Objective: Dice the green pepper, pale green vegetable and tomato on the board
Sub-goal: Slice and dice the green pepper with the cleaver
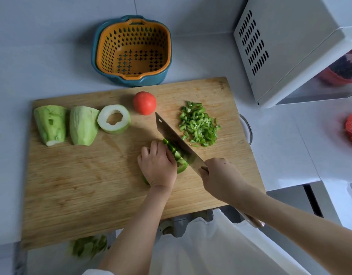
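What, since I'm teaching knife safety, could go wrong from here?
1. The left hand pins the green pepper right against the cleaver, so a slip may nick its fingers.
2. The tomato lies loose near the cleaver's tip; a swing by the right hand might knock it rolling.

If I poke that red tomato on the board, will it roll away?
Probably yes: the tomato is round and whole, sitting loose on the flat cutting board. Its skin looks smooth, so it may be slippery to grab. It likely squashes if squeezed hard.
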Action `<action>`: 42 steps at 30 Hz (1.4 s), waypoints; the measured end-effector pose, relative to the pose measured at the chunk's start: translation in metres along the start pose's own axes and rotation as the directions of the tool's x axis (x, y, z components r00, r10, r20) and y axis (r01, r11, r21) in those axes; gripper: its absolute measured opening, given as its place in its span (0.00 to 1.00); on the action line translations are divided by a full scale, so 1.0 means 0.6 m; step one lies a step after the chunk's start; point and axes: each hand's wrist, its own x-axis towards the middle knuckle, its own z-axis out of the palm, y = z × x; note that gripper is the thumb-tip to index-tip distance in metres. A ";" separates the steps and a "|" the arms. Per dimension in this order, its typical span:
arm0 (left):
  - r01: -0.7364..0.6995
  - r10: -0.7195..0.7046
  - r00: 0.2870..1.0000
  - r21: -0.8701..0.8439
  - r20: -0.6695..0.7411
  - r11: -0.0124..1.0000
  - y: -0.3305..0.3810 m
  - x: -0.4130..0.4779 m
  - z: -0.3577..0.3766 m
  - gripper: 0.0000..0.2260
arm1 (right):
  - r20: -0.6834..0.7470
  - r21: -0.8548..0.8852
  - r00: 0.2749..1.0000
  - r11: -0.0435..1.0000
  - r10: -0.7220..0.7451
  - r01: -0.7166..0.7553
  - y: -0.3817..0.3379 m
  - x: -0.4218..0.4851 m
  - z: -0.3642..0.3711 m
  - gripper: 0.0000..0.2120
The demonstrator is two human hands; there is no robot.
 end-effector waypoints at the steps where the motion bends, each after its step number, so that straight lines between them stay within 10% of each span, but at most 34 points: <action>1: 0.001 -0.001 1.000 0.001 -0.003 1.000 0.000 -0.001 0.000 0.09 | 0.006 0.010 1.000 1.000 0.008 -0.008 -0.004 0.006 0.003 0.14; 29: 0.064 -0.064 0.998 -0.001 0.019 0.998 0.005 0.002 -0.004 0.10 | -0.046 0.200 0.998 0.980 0.033 -0.023 -0.036 0.053 0.023 0.13; 42: 0.067 -0.068 0.998 -0.050 -0.013 0.996 0.002 0.001 0.002 0.10 | -0.045 0.010 0.999 1.000 0.010 -0.010 -0.024 -0.006 0.027 0.09</action>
